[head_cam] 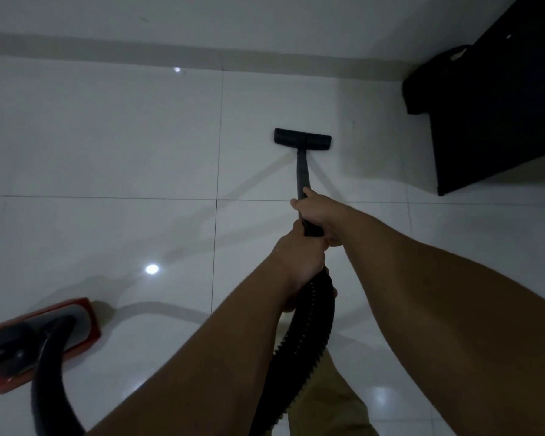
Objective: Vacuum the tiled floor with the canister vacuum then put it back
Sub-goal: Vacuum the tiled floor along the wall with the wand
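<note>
The black floor nozzle lies flat on the white tiled floor, ahead of me near the far wall. Its black wand runs back toward me. My right hand grips the wand higher up. My left hand grips the handle just below it, where the ribbed black hose begins. The hose loops down past my legs and round to the red canister vacuum at the lower left.
A dark piece of furniture stands at the right against the wall, close to the nozzle. A grey skirting strip runs along the far wall. Ceiling lights reflect on the glossy tiles. My trouser leg shows at the bottom.
</note>
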